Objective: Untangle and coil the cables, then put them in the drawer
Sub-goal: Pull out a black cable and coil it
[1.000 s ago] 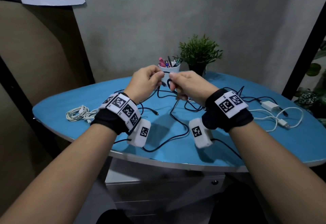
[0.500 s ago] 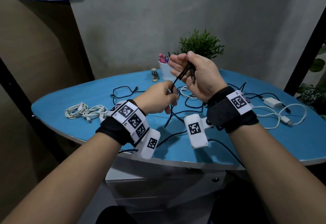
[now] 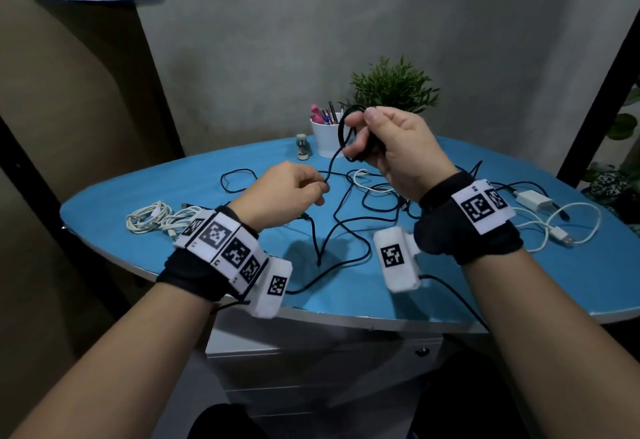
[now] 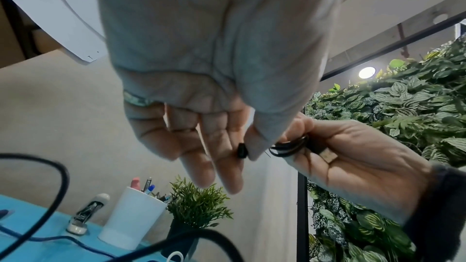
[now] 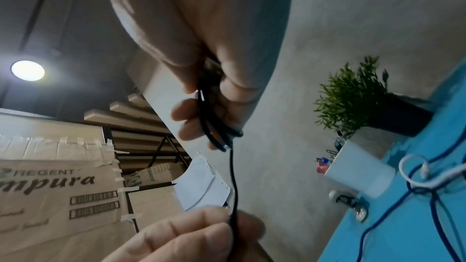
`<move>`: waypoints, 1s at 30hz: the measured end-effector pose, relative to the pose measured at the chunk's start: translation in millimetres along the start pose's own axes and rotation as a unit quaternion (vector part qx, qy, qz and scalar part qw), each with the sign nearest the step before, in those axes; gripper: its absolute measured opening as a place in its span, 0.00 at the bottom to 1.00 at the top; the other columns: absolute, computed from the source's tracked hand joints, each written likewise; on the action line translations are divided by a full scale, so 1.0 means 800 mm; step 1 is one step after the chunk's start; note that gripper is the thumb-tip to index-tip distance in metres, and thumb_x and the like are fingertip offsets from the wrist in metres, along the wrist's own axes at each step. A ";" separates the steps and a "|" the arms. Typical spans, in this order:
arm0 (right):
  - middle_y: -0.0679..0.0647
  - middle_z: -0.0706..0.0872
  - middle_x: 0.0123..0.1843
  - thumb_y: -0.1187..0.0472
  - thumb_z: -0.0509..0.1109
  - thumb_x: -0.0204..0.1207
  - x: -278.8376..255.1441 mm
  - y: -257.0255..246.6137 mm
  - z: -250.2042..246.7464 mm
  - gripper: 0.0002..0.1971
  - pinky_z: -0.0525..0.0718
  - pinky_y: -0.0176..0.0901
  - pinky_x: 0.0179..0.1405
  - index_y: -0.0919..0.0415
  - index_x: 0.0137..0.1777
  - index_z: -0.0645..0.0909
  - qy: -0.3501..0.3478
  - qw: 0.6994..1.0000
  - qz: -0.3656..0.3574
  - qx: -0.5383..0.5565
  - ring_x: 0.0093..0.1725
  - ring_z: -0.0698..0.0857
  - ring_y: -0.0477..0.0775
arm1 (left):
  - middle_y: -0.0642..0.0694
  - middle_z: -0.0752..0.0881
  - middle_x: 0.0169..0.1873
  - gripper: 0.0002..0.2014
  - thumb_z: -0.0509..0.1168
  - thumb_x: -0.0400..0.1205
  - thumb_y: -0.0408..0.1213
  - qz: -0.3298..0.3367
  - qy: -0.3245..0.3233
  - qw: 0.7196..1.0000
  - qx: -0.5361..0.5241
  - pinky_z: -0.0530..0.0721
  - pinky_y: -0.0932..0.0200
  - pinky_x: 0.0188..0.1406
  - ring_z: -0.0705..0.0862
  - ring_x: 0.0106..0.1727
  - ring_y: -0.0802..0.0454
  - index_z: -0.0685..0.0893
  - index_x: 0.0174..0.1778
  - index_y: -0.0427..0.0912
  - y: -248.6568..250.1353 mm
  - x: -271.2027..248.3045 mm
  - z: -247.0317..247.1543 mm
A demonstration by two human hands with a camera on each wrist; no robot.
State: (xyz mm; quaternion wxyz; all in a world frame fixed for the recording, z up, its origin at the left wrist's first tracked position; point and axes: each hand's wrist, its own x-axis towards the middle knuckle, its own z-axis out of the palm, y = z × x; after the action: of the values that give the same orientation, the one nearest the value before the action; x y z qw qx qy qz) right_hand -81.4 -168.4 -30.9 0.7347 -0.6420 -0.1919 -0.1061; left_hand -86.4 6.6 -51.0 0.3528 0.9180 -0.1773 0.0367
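My right hand (image 3: pixel 367 137) is raised above the blue table (image 3: pixel 519 286) and grips a few small loops of a black cable (image 3: pixel 343 134). The loops (image 5: pixel 214 127) lie across its curled fingers. From there the cable runs down to my left hand (image 3: pixel 318 189), which pinches it between thumb and fingers (image 5: pixel 234 226). The rest of the black cable (image 3: pixel 322 251) trails loose over the table below. A bundled white cable (image 3: pixel 152 219) lies at the table's left. Another white cable with a charger (image 3: pixel 533 201) lies at the right.
A white cup of pens (image 3: pixel 325 137), a small stapler (image 3: pixel 303 146) and a potted plant (image 3: pixel 394 89) stand at the table's back edge. More black cable (image 3: pixel 239 179) loops across the middle. A grey drawer unit (image 3: pixel 311 369) stands under the table, shut.
My right hand has turned and now holds the cable in small loops. My left hand moved left and slid down the cable. A second ago both hands were together near the cup.
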 end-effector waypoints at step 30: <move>0.57 0.87 0.34 0.71 0.67 0.76 -0.107 0.028 0.028 0.07 0.83 0.35 0.32 0.64 0.46 0.86 -0.016 0.998 0.058 0.025 0.30 0.83 0.47 | 0.51 0.80 0.28 0.17 0.49 0.85 0.49 0.097 0.168 0.921 -0.338 0.78 0.58 0.38 0.79 0.33 0.53 0.79 0.43 0.46 0.004 -0.084 0.052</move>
State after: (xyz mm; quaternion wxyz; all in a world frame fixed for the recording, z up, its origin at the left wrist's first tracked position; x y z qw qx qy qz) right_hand -153.1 -151.0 -84.4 0.7521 -0.6353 -0.1688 -0.0478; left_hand -153.0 -3.0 -93.5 0.6612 0.7031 -0.2049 0.1627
